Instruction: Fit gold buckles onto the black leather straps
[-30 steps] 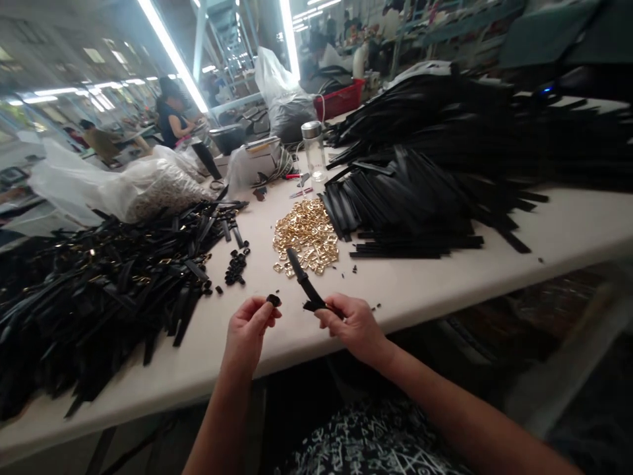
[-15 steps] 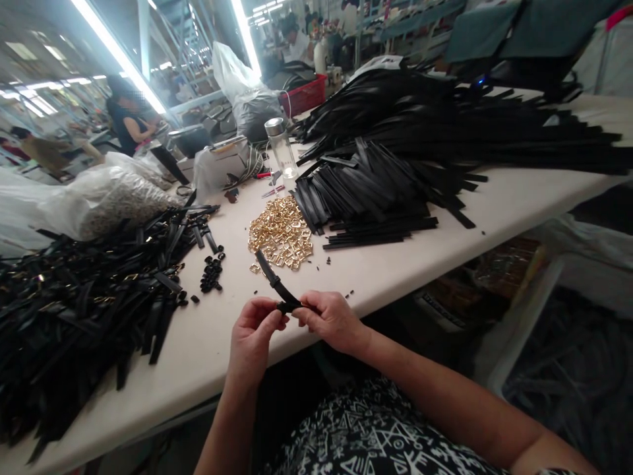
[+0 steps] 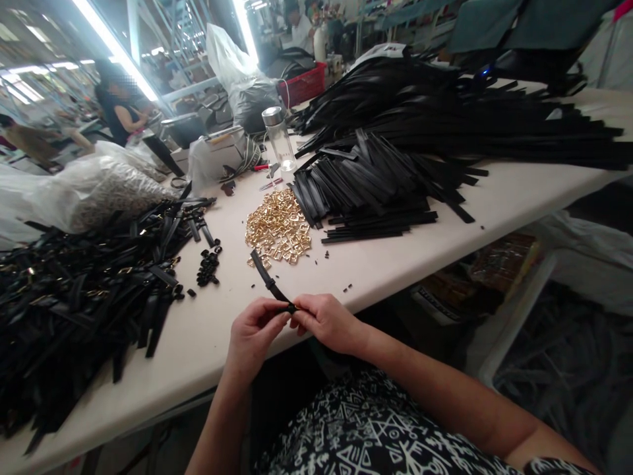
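Note:
Just above the table's front edge, a black strap with a small loop around it sticks up and to the left from between my fingertips. My left hand pinches its lower end, thumb against fingers. Closed on the same end from the other side is my right hand, its fingertips nearly touching the left ones. The exact part between the fingers is mostly covered. Beyond the strap's tip lies a heap of gold metal buckles. A cluster of small black loops rests to its left.
Finished-looking black straps with gold buckles pile up at left. Plain black strips lie stacked at right, with a larger heap behind. A glass bottle stands at the back, near a red basket. Other people work in the background.
My hands have drawn closer together at the strap's lower end, and the right fingertips now meet the left ones. The whole view has shifted slightly.

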`<action>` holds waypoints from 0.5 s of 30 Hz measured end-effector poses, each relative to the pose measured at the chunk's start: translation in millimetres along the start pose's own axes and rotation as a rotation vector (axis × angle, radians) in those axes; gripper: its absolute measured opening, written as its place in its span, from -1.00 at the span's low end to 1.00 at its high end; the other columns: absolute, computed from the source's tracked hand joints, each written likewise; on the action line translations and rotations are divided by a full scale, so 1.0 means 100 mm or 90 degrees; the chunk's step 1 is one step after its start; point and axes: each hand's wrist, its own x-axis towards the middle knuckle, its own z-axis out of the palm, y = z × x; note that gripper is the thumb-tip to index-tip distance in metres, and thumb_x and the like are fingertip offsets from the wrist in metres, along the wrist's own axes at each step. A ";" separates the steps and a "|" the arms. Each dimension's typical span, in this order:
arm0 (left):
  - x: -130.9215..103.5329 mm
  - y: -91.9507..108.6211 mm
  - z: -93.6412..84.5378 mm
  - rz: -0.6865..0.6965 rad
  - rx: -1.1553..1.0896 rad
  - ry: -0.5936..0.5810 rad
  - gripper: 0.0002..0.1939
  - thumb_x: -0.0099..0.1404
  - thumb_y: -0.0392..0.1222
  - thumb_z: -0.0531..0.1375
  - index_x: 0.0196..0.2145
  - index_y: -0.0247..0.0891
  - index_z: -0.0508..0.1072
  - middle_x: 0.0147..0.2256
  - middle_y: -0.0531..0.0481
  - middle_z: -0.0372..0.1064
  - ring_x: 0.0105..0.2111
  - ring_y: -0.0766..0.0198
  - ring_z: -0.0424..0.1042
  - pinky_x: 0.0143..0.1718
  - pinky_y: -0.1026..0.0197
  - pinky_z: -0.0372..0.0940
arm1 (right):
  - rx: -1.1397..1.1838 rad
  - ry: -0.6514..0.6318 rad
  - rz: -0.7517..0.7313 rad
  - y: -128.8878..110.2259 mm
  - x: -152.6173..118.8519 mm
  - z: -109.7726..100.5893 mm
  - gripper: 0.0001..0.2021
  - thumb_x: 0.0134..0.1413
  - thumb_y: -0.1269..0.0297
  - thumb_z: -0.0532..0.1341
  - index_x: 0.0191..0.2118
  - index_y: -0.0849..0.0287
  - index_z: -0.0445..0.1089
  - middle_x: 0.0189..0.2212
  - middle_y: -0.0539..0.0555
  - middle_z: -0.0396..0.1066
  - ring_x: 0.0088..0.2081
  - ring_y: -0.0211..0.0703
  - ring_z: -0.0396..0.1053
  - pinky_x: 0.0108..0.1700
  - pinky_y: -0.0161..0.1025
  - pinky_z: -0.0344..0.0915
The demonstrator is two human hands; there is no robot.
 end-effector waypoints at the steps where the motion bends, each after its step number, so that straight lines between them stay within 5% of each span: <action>1: -0.01 0.00 0.00 0.010 0.019 0.005 -0.85 0.10 -0.19 0.38 -0.32 -0.22 0.62 -0.37 -0.04 0.52 -0.39 0.22 0.48 -0.31 0.23 0.39 | 0.023 -0.017 0.000 -0.01 -0.01 0.00 -0.85 0.23 0.44 0.08 -0.28 0.22 0.40 -0.43 0.00 0.49 -0.44 -0.28 0.46 -0.38 -0.38 0.33; 4: -0.03 0.01 0.02 0.036 0.073 0.015 -0.88 0.12 -0.19 0.36 -0.33 -0.20 0.63 -0.39 -0.03 0.51 -0.39 0.22 0.46 -0.33 0.25 0.35 | 0.033 -0.034 -0.012 -0.02 -0.03 0.00 -0.93 0.17 0.36 0.18 -0.30 0.21 0.39 -0.47 -0.03 0.46 -0.44 -0.28 0.43 -0.39 -0.37 0.31; 9: -0.06 0.04 0.07 0.055 0.104 0.018 -0.89 0.17 -0.21 0.33 -0.31 -0.18 0.63 -0.38 -0.03 0.50 -0.37 0.22 0.46 -0.31 0.24 0.34 | 0.151 0.005 0.054 0.00 -0.01 0.03 -0.79 0.13 0.17 0.24 -0.40 0.21 0.38 -0.51 -0.03 0.42 -0.50 -0.29 0.41 -0.47 -0.38 0.32; 15: -0.12 -0.03 0.10 -0.068 -0.159 0.012 -0.81 0.12 -0.18 0.38 -0.27 -0.22 0.56 -0.38 -0.01 0.51 -0.40 0.28 0.47 -0.31 0.27 0.38 | 0.210 0.032 0.067 0.02 -0.01 -0.01 -0.77 0.17 0.13 0.18 -0.33 0.22 0.38 -0.52 -0.03 0.44 -0.57 -0.34 0.39 -0.52 -0.41 0.33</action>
